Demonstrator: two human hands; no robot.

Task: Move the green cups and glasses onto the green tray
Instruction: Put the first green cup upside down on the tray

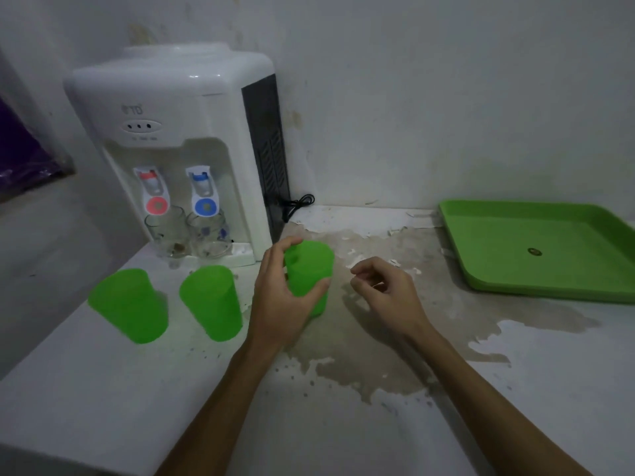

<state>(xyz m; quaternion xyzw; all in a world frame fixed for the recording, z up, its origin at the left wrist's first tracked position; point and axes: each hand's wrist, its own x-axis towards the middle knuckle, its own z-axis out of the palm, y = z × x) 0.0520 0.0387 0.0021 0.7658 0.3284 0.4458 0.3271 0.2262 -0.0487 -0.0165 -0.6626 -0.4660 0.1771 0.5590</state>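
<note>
Three green plastic cups stand upside down in a row on the white counter. My left hand [280, 297] wraps around the rightmost green cup [311, 269], thumb and fingers on its sides. The middle green cup [211, 302] and the left green cup [129, 305] stand untouched to its left. My right hand [385, 293] hovers just right of the held cup, fingers loosely curled, holding nothing. The green tray [515, 249] lies empty at the far right by the wall. Two clear glasses [168, 231] [208, 233] sit under the dispenser taps.
A white water dispenser [182, 139] stands at the back left with a black cable [297, 204] beside it. The counter [378, 355] has peeled, stained paint in the middle. Its left edge drops off past the left cup. A purple object [20, 156] is at far left.
</note>
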